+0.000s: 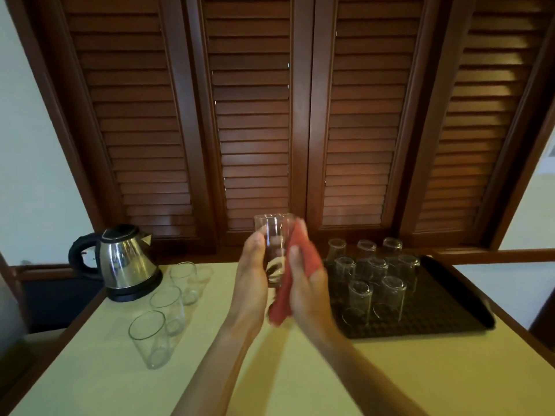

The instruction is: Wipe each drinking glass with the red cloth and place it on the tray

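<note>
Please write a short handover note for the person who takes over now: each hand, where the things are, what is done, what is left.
Left hand holds one drinking glass upright above the table.
Right hand presses the red cloth against that glass.
Done: about nine glasses stand upside down on the black tray, at the right.
Left: finish wiping the held glass and put it on the tray. Then four unwiped glasses stand mouth up at the left, near the kettle.
</note>
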Demonstrator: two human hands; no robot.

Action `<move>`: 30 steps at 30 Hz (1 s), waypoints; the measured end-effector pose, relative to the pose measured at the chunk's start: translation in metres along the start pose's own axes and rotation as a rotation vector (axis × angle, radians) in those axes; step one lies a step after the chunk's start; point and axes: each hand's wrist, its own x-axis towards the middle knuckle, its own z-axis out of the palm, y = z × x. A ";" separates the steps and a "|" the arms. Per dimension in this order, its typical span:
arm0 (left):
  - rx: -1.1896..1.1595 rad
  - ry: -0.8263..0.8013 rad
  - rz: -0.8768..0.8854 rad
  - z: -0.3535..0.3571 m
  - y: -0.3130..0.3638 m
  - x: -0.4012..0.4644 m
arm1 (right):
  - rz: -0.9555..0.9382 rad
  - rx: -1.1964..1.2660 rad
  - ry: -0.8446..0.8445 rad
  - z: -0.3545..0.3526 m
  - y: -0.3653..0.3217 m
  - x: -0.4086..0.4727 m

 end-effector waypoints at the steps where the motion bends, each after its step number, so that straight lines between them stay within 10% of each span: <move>1: -0.015 -0.031 -0.043 0.001 -0.003 -0.004 | 0.043 0.000 0.020 -0.004 -0.001 0.013; 16: 0.102 0.150 0.090 0.003 0.014 -0.003 | 0.024 0.062 -0.003 0.008 -0.003 -0.011; 30: 0.122 -0.079 0.044 0.000 0.005 -0.009 | 0.156 0.072 -0.018 -0.006 -0.008 -0.005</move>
